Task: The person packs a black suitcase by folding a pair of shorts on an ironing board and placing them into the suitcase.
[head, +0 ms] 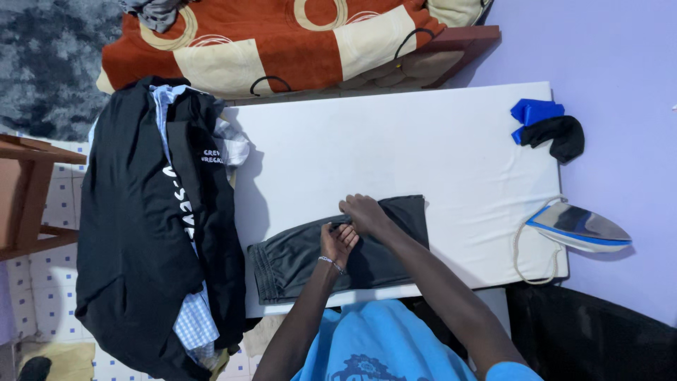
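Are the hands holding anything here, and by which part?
Both the left hand and right hand pinch the folded dark grey garment at its upper folded edge, near the middle.

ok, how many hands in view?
2, both the person's own. The left hand and the right hand rest on the dark grey folded garment on the white ironing surface. No other person's hands show.

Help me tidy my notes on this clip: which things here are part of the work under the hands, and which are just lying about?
In use:
left hand and right hand, both on the dark grey garment
white padded board under it
iron standing at the board's right end

Lying about:
pile of clothes at the left
blue cloth and black cloth
orange patterned blanket
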